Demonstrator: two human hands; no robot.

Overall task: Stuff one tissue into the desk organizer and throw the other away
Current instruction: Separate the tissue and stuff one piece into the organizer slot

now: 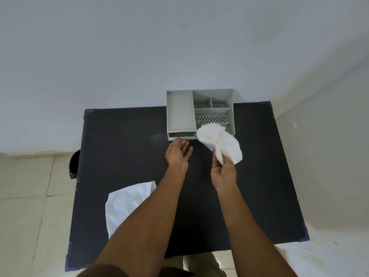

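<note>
A grey desk organizer (180, 110) with several compartments stands at the far edge of the dark table (129, 148). Its small bottom drawer (181, 135) is pulled slightly out. My left hand (177, 153) reaches toward that drawer, fingers apart and holding nothing, fingertips just at its front. My right hand (223, 173) pinches a crumpled white tissue (218, 141) and holds it up in front of the organizer's right front corner, hiding part of it. A second white tissue (125, 204) lies flat on the table near the left edge, partly hidden by my left forearm.
A dark bin (74, 163) sits on the tiled floor just off the table's left edge. A pale wall rises behind the table. My legs show below the near edge.
</note>
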